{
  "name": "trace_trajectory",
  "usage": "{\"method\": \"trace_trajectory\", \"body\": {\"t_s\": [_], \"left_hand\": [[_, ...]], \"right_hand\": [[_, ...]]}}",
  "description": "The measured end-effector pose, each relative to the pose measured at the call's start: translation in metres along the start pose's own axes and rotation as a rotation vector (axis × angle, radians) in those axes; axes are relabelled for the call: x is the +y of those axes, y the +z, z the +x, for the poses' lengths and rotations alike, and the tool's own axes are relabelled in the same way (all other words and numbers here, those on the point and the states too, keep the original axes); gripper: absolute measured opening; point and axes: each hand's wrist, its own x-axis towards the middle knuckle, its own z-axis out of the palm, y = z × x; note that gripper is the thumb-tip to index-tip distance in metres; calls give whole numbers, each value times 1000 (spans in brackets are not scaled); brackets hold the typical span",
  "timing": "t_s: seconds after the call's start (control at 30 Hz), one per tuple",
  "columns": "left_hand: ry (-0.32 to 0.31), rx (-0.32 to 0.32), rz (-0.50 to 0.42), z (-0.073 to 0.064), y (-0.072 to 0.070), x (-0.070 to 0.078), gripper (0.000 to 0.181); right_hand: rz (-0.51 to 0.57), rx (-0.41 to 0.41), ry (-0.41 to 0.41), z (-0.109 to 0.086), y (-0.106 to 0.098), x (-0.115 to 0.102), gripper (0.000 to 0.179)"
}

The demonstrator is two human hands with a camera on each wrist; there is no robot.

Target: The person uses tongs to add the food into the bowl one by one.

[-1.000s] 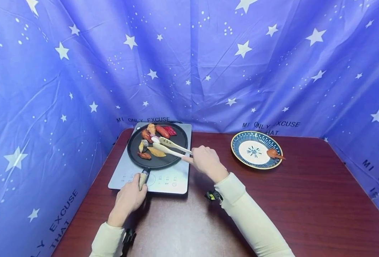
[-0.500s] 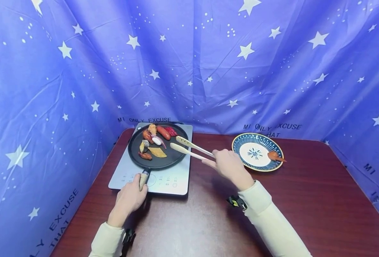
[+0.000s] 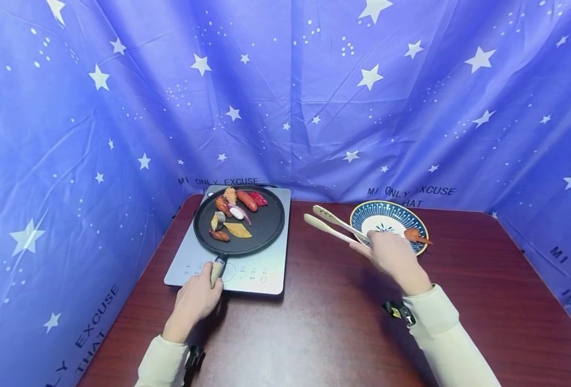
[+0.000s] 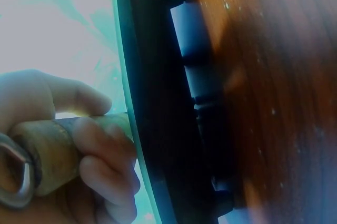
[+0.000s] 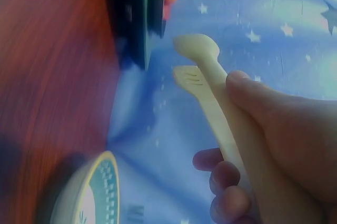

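My left hand (image 3: 195,295) grips the wooden handle (image 4: 50,148) of a round black frying pan (image 3: 261,236), which sits on a silver induction cooktop (image 3: 179,269). Several food pieces lie in the pan, among them a red sausage (image 3: 247,201), a yellow leaf-like piece (image 3: 237,230) and a browned piece (image 3: 219,235). In my right hand (image 3: 394,255) I hold cream-coloured tongs (image 3: 334,228), their tips slightly apart with nothing between them. That hand is over the near left side of a blue-patterned plate (image 3: 363,212). An orange-brown food piece (image 3: 415,235) lies on the plate's right side.
A dark red wooden table (image 3: 314,322) carries everything. Blue curtains with white stars (image 3: 285,107) close in its back and sides. The right wrist view shows the plate's rim low down and the cooktop's edge at the top.
My right hand has moved right with the tongs, from over the pan to the plate. The white-and-purple piece between the tong tips earlier now lies in the pan. My left hand stays put.
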Motion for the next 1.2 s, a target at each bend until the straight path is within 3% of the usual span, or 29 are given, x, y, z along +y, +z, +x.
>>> {"method": "trace_trajectory", "body": {"t_s": [0.5, 1.2], "left_hand": [[8, 14, -1, -2, 3, 1, 46], [10, 15, 5, 0, 3, -1, 46]], "right_hand": [[-9, -69, 126, -31, -10, 58, 49], [13, -134, 253, -69, -37, 118, 60]]}}
